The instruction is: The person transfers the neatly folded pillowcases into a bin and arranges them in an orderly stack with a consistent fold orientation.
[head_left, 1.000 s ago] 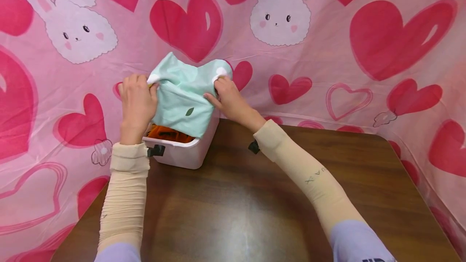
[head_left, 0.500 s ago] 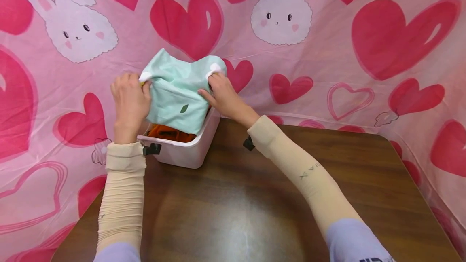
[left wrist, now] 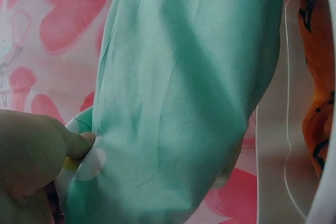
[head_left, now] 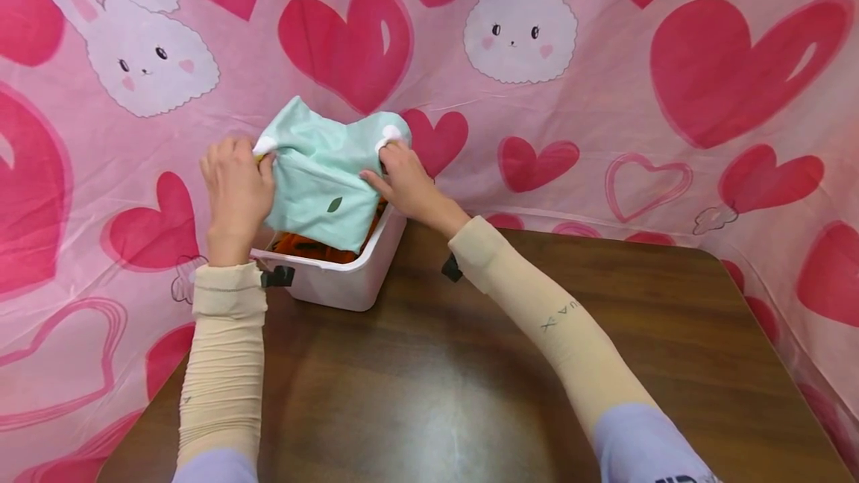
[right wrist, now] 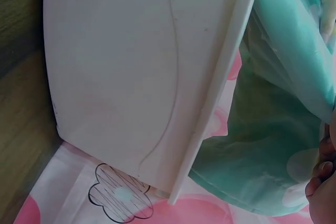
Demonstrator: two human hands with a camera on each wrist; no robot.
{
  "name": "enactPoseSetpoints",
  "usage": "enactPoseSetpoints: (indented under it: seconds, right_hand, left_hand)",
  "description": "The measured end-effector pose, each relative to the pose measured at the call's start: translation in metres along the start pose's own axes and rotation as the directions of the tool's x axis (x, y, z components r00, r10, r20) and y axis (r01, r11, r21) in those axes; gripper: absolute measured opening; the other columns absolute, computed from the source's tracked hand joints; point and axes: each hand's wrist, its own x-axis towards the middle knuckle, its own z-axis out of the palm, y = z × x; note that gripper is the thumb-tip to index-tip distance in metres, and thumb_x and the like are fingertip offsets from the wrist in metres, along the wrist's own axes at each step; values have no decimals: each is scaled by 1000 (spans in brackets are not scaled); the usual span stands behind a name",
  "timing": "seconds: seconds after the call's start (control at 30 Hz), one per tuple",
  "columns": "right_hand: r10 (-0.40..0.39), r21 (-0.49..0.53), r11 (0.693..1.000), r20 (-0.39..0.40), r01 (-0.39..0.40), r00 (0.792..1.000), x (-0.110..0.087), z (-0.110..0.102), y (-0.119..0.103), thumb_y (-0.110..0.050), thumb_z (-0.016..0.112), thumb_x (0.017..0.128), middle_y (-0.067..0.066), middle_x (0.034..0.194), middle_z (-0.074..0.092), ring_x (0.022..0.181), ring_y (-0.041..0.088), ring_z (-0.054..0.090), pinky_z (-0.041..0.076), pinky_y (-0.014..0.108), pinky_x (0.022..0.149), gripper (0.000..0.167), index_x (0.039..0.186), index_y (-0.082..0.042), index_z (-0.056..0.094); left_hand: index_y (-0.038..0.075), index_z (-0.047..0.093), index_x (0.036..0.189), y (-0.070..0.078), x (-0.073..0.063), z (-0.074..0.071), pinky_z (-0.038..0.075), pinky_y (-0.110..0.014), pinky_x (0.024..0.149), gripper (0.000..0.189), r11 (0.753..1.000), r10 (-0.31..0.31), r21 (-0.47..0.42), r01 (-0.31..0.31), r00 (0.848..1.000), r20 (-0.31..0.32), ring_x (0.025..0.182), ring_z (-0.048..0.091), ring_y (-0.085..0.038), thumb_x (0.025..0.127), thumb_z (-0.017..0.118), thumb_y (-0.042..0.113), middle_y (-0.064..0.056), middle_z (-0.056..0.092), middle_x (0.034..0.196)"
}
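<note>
A folded mint-green cloth (head_left: pixel 315 185) with white patches and a dark green leaf print is held up over a white bin (head_left: pixel 329 289). My left hand (head_left: pixel 236 185) pinches its left corner between thumb and fingers. At the opposite corner, by a white patch, my right hand (head_left: pixel 412 181) grips the cloth. In the left wrist view the left hand (left wrist: pixel 31 156) holds the edge and the fabric hangs in soft folds. Orange fabric (head_left: pixel 312 247) with black marks lies inside the bin, partly hidden below the cloth. The right wrist view catches curled fingertips (right wrist: pixel 324 169) at the cloth's edge.
The bin stands on a brown wooden table (head_left: pixel 443 364), at its back left. Behind and around hangs a pink curtain (head_left: pixel 429 80) printed with hearts and rabbits, close to the bin's far side. Dark wrist-camera mounts stick out at both cuffs.
Both hands have shifted left with the mint-green cloth, which rose slightly and then came down a little. More of the bin's right side and the orange fabric shows. Both grips stay the same.
</note>
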Motion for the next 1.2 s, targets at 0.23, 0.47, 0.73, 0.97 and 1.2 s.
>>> enactPoseSetpoints:
  seconds: [0.23, 0.47, 0.73, 0.97, 1.2]
  right_hand:
    - [32, -3, 999, 40, -32, 999, -4, 9, 6, -26, 68, 98, 14, 84, 51, 89, 27, 51, 41, 37, 82, 35, 83, -1, 49]
    - [59, -18, 998, 87, -58, 994, -7, 16, 9, -27, 67, 98, 14, 88, 54, 93, 26, 51, 41, 39, 87, 33, 88, 0, 52]
    - [90, -45, 995, 119, -85, 989, -7, 28, 17, -28, 69, 97, 14, 89, 56, 94, 25, 54, 43, 38, 83, 33, 89, 0, 54]
    - [140, -74, 989, 219, -127, 966, -10, 35, 20, -28, 68, 98, 14, 88, 57, 95, 26, 54, 42, 38, 85, 31, 89, 0, 56]
    - [159, -82, 986, 257, -143, 953, -9, 37, 21, -30, 68, 98, 12, 87, 57, 94, 25, 54, 40, 37, 84, 31, 89, -2, 56]
  left_hand:
    - [-14, 54, 95, -8, -1, 6, 30, -58, 87, 30, 1000, -5, 20, 5, 1000, 27, 90, 44, -50, 102, 53, 15, -30, 49, 92]
    - [-16, 55, 100, -15, -4, 12, 31, -60, 90, 33, 999, -15, 49, 11, 996, 83, 98, 45, -52, 103, 53, 17, -33, 52, 97]
    - [-18, 56, 99, -22, -5, 18, 34, -62, 90, 35, 995, -27, 103, 10, 986, 162, 94, 47, -54, 102, 54, 17, -35, 53, 95]
    - [-18, 57, 94, -33, -9, 26, 38, -65, 82, 36, 990, -21, 138, -13, 970, 241, 93, 51, -57, 100, 55, 18, -37, 55, 93]
    - [-16, 59, 91, -39, -9, 31, 40, -64, 79, 33, 990, -33, 139, -7, 958, 286, 90, 52, -56, 99, 55, 16, -35, 55, 90]
